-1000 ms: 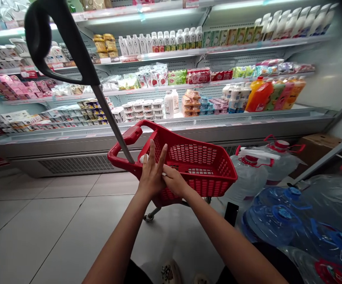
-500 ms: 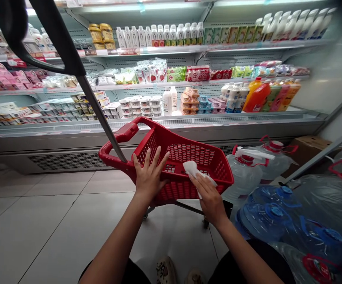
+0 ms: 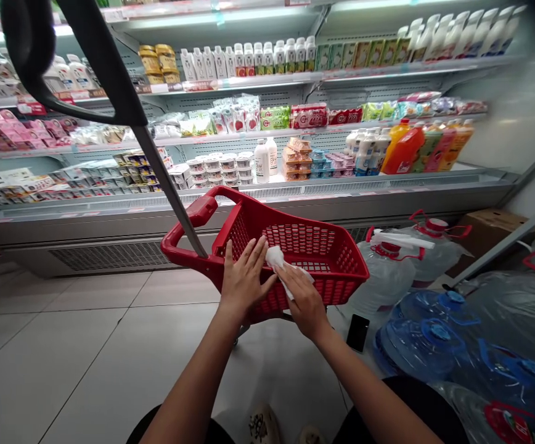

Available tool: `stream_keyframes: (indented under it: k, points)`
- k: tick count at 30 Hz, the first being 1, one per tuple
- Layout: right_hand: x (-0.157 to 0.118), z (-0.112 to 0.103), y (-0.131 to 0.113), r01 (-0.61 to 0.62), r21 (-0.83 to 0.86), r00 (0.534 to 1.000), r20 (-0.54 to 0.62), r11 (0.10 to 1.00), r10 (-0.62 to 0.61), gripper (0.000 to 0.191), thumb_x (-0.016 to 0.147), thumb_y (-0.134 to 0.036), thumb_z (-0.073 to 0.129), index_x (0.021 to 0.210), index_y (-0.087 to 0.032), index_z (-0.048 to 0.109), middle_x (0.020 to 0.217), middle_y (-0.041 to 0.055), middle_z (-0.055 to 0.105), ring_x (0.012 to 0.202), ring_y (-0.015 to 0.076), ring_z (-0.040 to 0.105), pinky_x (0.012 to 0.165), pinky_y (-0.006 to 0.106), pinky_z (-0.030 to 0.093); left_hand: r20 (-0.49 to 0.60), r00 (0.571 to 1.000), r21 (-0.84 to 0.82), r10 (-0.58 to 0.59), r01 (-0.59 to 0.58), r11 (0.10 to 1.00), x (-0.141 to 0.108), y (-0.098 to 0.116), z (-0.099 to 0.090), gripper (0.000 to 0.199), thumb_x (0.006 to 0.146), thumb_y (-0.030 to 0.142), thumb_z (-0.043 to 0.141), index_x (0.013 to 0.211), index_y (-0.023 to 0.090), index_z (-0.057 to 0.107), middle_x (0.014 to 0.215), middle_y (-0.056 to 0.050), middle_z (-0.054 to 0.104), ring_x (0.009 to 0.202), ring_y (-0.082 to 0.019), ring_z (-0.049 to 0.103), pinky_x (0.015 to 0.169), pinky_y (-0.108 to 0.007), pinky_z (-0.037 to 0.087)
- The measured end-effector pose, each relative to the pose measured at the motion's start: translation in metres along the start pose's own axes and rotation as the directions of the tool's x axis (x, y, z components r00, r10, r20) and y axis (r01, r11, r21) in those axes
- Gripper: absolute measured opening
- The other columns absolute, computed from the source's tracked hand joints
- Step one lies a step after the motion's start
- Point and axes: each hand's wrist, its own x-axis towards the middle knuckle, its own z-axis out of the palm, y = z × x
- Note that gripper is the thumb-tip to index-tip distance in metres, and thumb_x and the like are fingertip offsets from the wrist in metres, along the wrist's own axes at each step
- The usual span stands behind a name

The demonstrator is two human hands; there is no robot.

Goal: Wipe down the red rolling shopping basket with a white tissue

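Note:
In front of me stands a red plastic shopping cart (image 3: 341,287) with a perforated basket. My left hand (image 3: 243,277) lies on the near rim toward the handle end, its fingers stretched out and holding nothing. Just to its right, my right hand (image 3: 303,303) presses a crumpled white wipe (image 3: 275,256) against the same rim. Part of the wipe is hidden under the fingers. The tip of my left thumb is close to the wipe. A metal pole with a black grip (image 3: 131,102) rises from the cart's left end. No goods show inside the basket.
A refrigerated shelf unit (image 3: 110,231) with dairy products and drinks runs behind the cart. Large water bottles (image 3: 434,345) crowd the right side, near a cardboard box (image 3: 492,221). A dark phone-like slab (image 3: 357,333) is beside the cart. Pale tiles (image 3: 87,351) cover the floor.
My right hand has slid left along the rim with the wipe, closer to my left hand. My left hand has shifted slightly right, its fingers less spread. The view has moved a little.

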Motion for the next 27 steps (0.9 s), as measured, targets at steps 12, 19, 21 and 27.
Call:
stream_keyframes:
  k: [12, 19, 21, 27]
  points:
    - [-0.033, -0.035, 0.031, -0.053, -0.204, 0.998, -0.033, 0.977, 0.047, 0.082, 0.087, -0.002, 0.038, 0.165, -0.024, 0.032, 0.159, 0.0065, 0.052, 0.151, 0.0243, 0.040, 0.127, 0.054, 0.030, -0.191, 0.958, -0.051, -0.215, 0.209, 0.977, 0.001, 0.018, 0.026, 0.057, 0.106, 0.042, 0.041, 0.162, 0.029, 0.037, 0.168, -0.003, 0.032, 0.158, -0.028, 0.029, 0.129, -0.062, -0.013]
    - [0.008, 0.013, -0.015, 0.035, -0.093, 0.999, -0.031, 0.995, -0.038, 0.085, 0.080, 0.001, 0.039, 0.164, -0.015, 0.034, 0.160, 0.0097, 0.050, 0.153, 0.0225, 0.037, 0.126, 0.048, 0.036, -0.194, 0.951, -0.068, -0.239, 0.230, 0.971, -0.001, 0.014, 0.025, 0.056, 0.105, 0.031, 0.039, 0.161, 0.029, 0.039, 0.167, -0.002, 0.035, 0.158, -0.026, 0.030, 0.131, -0.059, -0.009]
    - [0.000, 0.005, -0.005, 0.048, -0.113, 0.999, -0.004, 0.992, -0.049, 0.088, 0.080, 0.002, 0.039, 0.165, -0.019, 0.032, 0.161, 0.0087, 0.049, 0.153, 0.0235, 0.038, 0.125, 0.049, 0.037, -0.199, 0.950, -0.068, -0.240, 0.231, 0.971, -0.002, 0.010, 0.023, 0.055, 0.104, 0.034, 0.043, 0.160, 0.029, 0.041, 0.166, -0.001, 0.036, 0.158, -0.027, 0.030, 0.131, -0.060, -0.009]
    - [-0.053, -0.046, 0.056, -0.003, -0.223, 1.000, -0.027, 0.975, -0.003, 0.083, 0.086, 0.001, 0.038, 0.165, -0.024, 0.032, 0.158, 0.0077, 0.052, 0.149, 0.0254, 0.043, 0.124, 0.054, 0.036, -0.233, 0.938, -0.080, -0.257, 0.245, 0.966, -0.008, 0.006, 0.023, 0.056, 0.103, 0.032, 0.045, 0.158, 0.030, 0.043, 0.166, 0.000, 0.036, 0.158, -0.028, 0.029, 0.131, -0.058, -0.009]
